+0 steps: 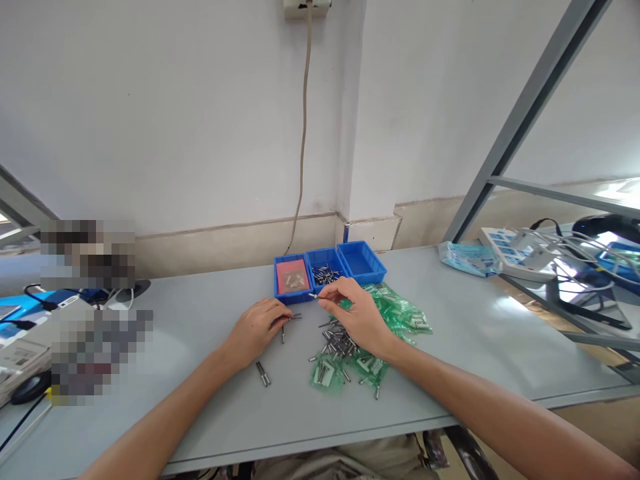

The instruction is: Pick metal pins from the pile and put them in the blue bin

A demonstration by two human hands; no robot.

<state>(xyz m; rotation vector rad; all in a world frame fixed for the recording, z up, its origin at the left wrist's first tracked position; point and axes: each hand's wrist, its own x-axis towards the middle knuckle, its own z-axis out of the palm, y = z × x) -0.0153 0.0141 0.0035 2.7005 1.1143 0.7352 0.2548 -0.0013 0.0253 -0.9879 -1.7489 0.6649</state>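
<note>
- The heap of metal pins (340,341) looks grey and shiny, its slim rods thicker at one end and lying every which way.
- Left of the heap, the left hand (257,328) has thumb and fingertips drawn together on a slim pin (297,316).
- Just behind the heap, the right hand (354,307) pinches a small piece (313,295) between thumb and finger, its pale tip sticking out.
- Most of that piece is covered by the fingertips (too small to make out anyway), and the right hand hides part of the heap.
- Behind and right of the heap lie crinkled, see-through green bags (405,312).
- Farther behind the heap stand blue plastic trays (371,272), boxy and smooth; one holds a flat pink packet (284,283).
- Left and nearer than the heap, two pins (263,375) lie side by side on the smooth grey tabletop (480,353).
</note>
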